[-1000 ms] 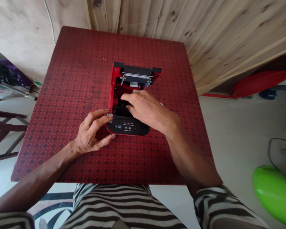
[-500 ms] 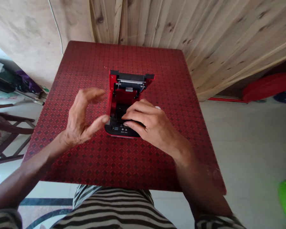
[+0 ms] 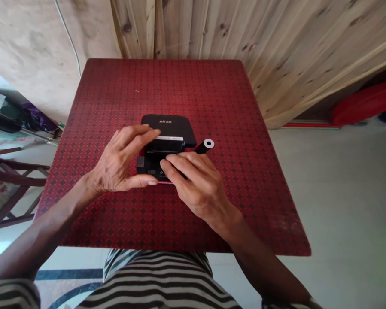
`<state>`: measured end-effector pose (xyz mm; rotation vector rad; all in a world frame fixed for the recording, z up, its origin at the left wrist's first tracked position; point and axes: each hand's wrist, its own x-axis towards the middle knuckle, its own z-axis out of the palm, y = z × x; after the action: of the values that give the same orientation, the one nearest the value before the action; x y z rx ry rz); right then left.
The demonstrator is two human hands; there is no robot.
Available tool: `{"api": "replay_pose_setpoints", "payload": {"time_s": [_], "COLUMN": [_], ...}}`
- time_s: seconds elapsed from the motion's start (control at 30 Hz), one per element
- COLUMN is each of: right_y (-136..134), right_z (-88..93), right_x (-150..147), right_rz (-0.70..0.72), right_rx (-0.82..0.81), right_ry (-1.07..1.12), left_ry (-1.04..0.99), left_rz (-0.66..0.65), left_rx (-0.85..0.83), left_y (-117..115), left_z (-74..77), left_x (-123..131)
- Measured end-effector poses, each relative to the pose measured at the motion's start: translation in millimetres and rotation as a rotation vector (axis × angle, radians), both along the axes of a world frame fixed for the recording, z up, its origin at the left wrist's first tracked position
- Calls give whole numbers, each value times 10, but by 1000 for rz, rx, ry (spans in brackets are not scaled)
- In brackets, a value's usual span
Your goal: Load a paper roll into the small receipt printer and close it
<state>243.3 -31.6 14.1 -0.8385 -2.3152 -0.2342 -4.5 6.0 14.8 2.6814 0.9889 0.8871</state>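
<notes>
A small black-and-red printer-like device (image 3: 168,128) sits near the middle of the table, its black lid now folded down, with upside-down lettering and a white strip on it. My left hand (image 3: 122,161) is around its left side, fingers spread over the lid and thumb by the front edge. Across the front right part lies my right hand (image 3: 199,180), thumb and fingers bent close together; what they grip, if anything, is hidden. Just beyond it, a small black roll (image 3: 201,148) with a white end and dark core lies beside the device.
The device rests on a red patterned table (image 3: 180,219) against wooden planks (image 3: 208,30). To the left are a wooden chair (image 3: 15,178) and a black-and-metal pole (image 3: 6,122). A red object (image 3: 366,103) lies on the floor at right.
The device's lid, upright before, is down. My left hand has come in over its left side. My right hand has shifted slightly left and nearer me, uncovering the roll.
</notes>
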Motion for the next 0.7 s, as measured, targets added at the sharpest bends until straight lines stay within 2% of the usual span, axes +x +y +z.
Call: {"api": "replay_pose_setpoints", "payload": {"time_s": [0.1,0.23,0.7], "right_y": [-12,11,37], "right_z": [-72,-135,-179], "right_x": [-20,-15,161], "right_rz": [-39,-35,35], "right_rx": [41,-19,-83], "right_ry": [69,128,249], "left_ry": [6,-6,27], "left_rz": [8,35,86], "left_rx": [2,57,180], "left_y": [-155,-226,-208], "left_z": [-144,-273,-372], "left_x": [-11,31,70]}}
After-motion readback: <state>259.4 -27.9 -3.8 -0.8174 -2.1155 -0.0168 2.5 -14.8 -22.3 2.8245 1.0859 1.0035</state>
